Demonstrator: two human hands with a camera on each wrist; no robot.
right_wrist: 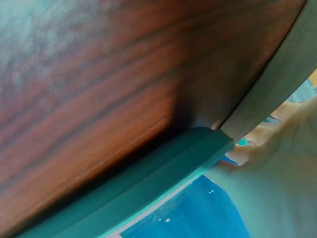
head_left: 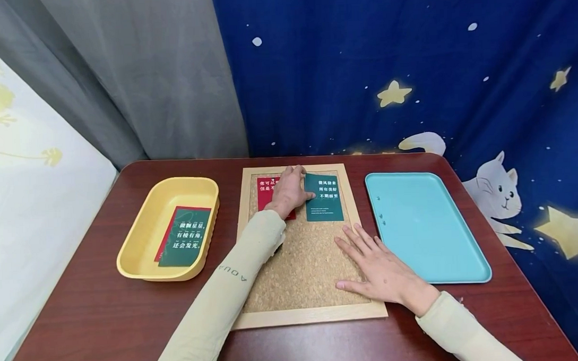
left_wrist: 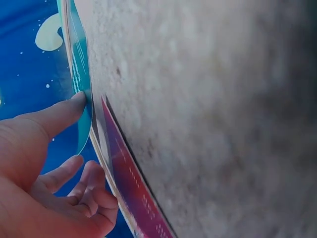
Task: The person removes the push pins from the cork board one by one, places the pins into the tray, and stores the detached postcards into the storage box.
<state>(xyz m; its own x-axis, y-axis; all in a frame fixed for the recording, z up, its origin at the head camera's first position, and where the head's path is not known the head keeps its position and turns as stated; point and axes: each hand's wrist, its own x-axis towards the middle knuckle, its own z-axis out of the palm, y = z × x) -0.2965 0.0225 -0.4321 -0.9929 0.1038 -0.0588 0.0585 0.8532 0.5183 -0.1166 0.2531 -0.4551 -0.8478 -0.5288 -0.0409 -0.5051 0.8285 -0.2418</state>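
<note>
In the head view my left hand (head_left: 288, 192) is at the upper-left edge of a green card (head_left: 324, 206) with white writing, on a wood-framed cork board (head_left: 316, 264). Its thumb lies on the card's left edge and a finger is by the top corner; the left wrist view shows the card (left_wrist: 84, 114) bowed between them. Left of it, a red card (head_left: 266, 200) lies on the board, partly hidden by this hand. My right hand (head_left: 380, 270) rests with fingers spread on the board's lower right side.
A yellow bin (head_left: 149, 228) on the left holds green and red cards (head_left: 183, 242). At the right stands a light blue tray (head_left: 429, 228) with several tiny dark things (head_left: 382, 217) near its left side. Curtains hang behind the brown table (head_left: 92, 304).
</note>
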